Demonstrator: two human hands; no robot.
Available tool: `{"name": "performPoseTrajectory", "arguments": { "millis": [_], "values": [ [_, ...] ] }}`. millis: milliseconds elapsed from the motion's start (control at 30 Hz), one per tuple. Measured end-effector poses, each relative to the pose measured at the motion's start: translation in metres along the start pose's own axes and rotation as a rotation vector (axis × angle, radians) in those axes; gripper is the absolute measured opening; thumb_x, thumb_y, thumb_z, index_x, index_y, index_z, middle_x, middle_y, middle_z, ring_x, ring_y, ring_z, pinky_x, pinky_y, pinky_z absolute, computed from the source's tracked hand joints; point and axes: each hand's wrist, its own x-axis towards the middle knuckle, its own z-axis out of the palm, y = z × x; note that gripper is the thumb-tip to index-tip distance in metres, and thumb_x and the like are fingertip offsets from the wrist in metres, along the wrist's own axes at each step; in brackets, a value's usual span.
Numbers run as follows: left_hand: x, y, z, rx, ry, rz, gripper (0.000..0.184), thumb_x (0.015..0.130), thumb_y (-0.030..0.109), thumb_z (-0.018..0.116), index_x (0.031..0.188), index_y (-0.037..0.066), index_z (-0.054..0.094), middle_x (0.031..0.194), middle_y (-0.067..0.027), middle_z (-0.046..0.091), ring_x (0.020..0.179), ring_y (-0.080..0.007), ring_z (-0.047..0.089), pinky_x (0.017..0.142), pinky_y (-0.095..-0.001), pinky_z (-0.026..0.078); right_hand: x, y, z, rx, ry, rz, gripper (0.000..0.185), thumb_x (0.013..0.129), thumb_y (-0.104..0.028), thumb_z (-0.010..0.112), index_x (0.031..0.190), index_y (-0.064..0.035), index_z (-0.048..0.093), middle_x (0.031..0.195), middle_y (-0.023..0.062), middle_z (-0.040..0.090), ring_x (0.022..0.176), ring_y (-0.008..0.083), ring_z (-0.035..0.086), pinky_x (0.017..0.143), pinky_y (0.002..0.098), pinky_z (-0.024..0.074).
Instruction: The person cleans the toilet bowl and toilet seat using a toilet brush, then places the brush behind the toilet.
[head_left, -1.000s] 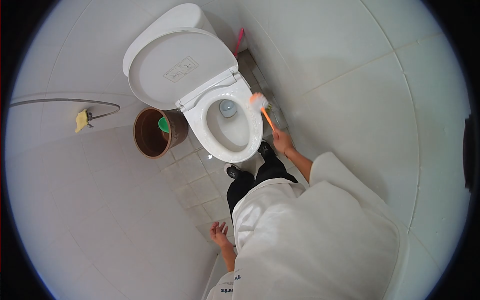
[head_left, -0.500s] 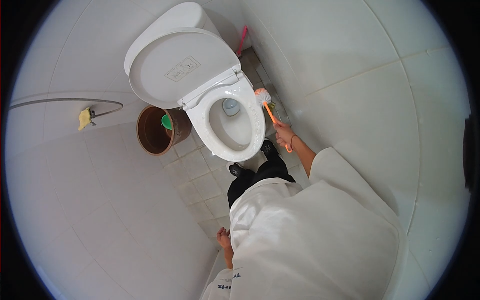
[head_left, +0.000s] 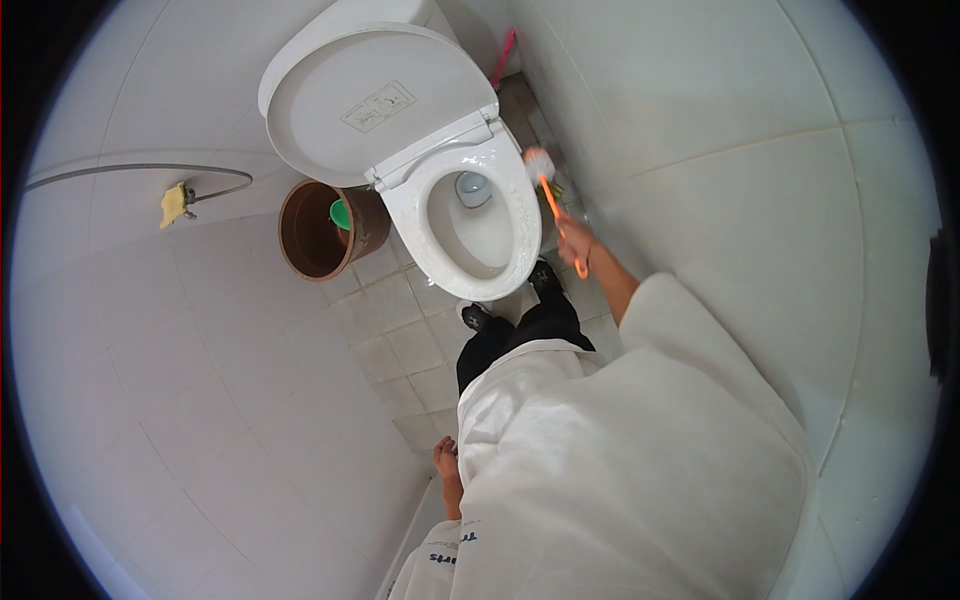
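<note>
My right hand (head_left: 574, 243) is closed around the orange handle of a toilet brush (head_left: 552, 198). The brush's round white-and-orange head is beside the right edge of the toilet bowl (head_left: 520, 215); I cannot tell whether it touches. Wet spots and suds show on the bowl's rim, and the toilet lid (head_left: 340, 105) is raised. Down at my side hangs my left hand (head_left: 445, 460), holding nothing, its fingers loosely bent and slightly apart.
Left of the toilet stands a brown bucket (head_left: 298, 235) with a green dipper (head_left: 340, 213) in it. A hose (head_left: 130, 170) with a yellow cloth (head_left: 173, 205) runs along the left wall. Something pink (head_left: 506, 55) leans in the corner behind the toilet. Tiled walls are close on both sides.
The view has shifted a little, so the toilet sits higher in it. The brush stays in my right hand on the bowl's right side. My left hand still hangs at my side.
</note>
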Motion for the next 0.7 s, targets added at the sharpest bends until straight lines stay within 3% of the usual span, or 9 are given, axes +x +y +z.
{"name": "performPoseTrajectory", "arguments": {
  "millis": [67,200,300,367,433,467,533,633,700],
  "values": [
    [0.035,-0.052,-0.01,-0.009,-0.051,0.037,0.031,0.085,0.013,0.052,0.114,0.002,0.054,0.106,-0.0113,0.058,0.095,-0.0244,0.059,0.08,-0.0361,0.047,-0.035,0.033,-0.014,0.185,-0.211,0.12,0.045,0.096,-0.037,0.037,0.137,-0.0438,0.023,0.056,-0.0034,0.028,0.039,0.0054,0.022,0.033,0.0215,0.0193],
    [0.023,-0.035,-0.007,0.161,-0.089,0.109,0.032,0.085,0.013,0.051,0.116,0.003,0.052,0.109,-0.0117,0.057,0.096,-0.0249,0.059,0.08,-0.0363,0.047,-0.03,0.026,-0.017,0.177,-0.157,0.097,0.043,0.096,-0.035,0.036,0.137,-0.0418,0.024,0.056,-0.0039,0.027,0.039,0.0052,0.022,0.034,0.0213,0.018],
    [0.006,0.006,-0.007,0.245,-0.136,0.113,0.033,0.085,0.013,0.051,0.117,0.004,0.051,0.111,-0.012,0.056,0.096,-0.0253,0.059,0.08,-0.0364,0.047,0.011,-0.016,-0.001,0.174,-0.173,0.006,0.04,0.097,-0.032,0.035,0.136,-0.0388,0.027,0.054,-0.0047,0.026,0.038,0.0051,0.021,0.033,0.0215,0.0183],
    [-0.027,0.057,0.008,0.222,-0.104,0.046,0.033,0.085,0.013,0.051,0.117,0.004,0.05,0.112,-0.0124,0.055,0.097,-0.0255,0.059,0.08,-0.0364,0.047,0.045,-0.04,0.011,0.233,-0.14,0.043,0.022,0.094,-0.027,0.037,0.115,-0.0308,0.043,0.048,-0.004,0.025,0.033,0.0089,0.024,0.03,0.0258,0.017],
    [-0.064,0.107,0.027,0.141,-0.02,-0.03,0.032,0.086,0.013,0.051,0.116,0.004,0.05,0.115,-0.0131,0.053,0.097,-0.0256,0.059,0.08,-0.0362,0.047,0.062,-0.037,0.008,0.21,-0.201,0.09,0.031,0.096,-0.033,0.034,0.127,-0.0359,0.032,0.051,-0.004,0.026,0.036,0.0067,0.024,0.031,0.0233,0.0181],
    [-0.058,0.103,0.025,0.109,-0.01,-0.042,0.032,0.086,0.013,0.051,0.116,0.004,0.05,0.114,-0.0129,0.053,0.097,-0.026,0.059,0.08,-0.0363,0.048,0.067,-0.04,0.006,0.193,-0.233,0.103,0.036,0.096,-0.036,0.032,0.132,-0.0384,0.027,0.053,-0.0041,0.027,0.037,0.0056,0.024,0.032,0.022,0.0186],
    [-0.044,0.092,0.02,0.041,0.004,-0.063,0.031,0.086,0.013,0.051,0.116,0.005,0.05,0.114,-0.0126,0.053,0.096,-0.0267,0.06,0.079,-0.0365,0.049,0.045,-0.02,0.0,0.076,-0.194,0.018,0.033,0.096,-0.04,0.034,0.128,-0.0387,0.03,0.055,-0.0039,0.029,0.038,0.0051,0.024,0.032,0.0214,0.0187],
    [-0.054,0.089,0.028,0.001,0.048,0.007,0.03,0.086,0.012,0.05,0.115,0.002,0.049,0.113,-0.0134,0.054,0.095,-0.0281,0.06,0.078,-0.0392,0.05,0.0,0.031,-0.01,0.285,-0.155,0.139,0.033,0.095,-0.042,0.036,0.127,-0.039,0.031,0.055,-0.0042,0.029,0.039,0.0055,0.023,0.032,0.0215,0.0186],
    [-0.034,0.047,0.015,-0.103,0.04,0.143,0.028,0.085,0.008,0.051,0.111,-0.002,0.051,0.111,-0.0158,0.054,0.094,-0.0296,0.06,0.078,-0.0403,0.051,-0.014,0.05,-0.017,0.393,-0.173,0.216,0.032,0.094,-0.042,0.037,0.126,-0.0385,0.032,0.055,-0.0044,0.028,0.038,0.0058,0.023,0.033,0.022,0.0178]
  ]
}}
